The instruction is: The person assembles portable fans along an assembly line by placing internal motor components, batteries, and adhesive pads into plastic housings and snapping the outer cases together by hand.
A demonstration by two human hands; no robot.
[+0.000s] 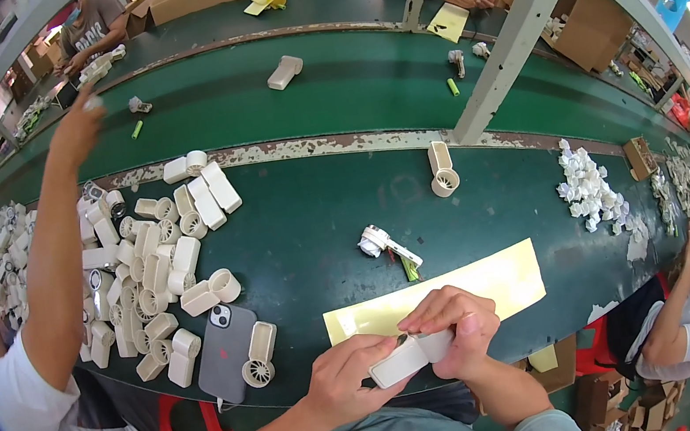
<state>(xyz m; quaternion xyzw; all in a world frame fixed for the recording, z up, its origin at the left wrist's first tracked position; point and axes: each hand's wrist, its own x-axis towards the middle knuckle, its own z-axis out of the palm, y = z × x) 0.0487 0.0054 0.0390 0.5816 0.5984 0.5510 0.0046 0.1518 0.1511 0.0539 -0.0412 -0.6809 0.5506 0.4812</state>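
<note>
Close to my body, my left hand [345,382] and my right hand [460,328] both grip one white plastic fan housing [399,364]. The left fingers close round its longer handle end, while the right hand holds the rounded end. What lies inside the housing is mostly hidden by my fingers. Just beyond my hands, a glossy yellow sheet [510,275] lies on the green table. Past it rests a small white motor assembly [376,241] with a green battery cell [410,269]. An open housing half [443,172] sits farther back.
At left are heaped white fan housings [148,272], with a grey phone [224,349] and another housing [261,355] nearer me. White small parts [588,186] are piled at right. Behind a worn ledge, a green conveyor [203,103] carries scattered parts. A co-worker's arm [56,250] reaches over from the left.
</note>
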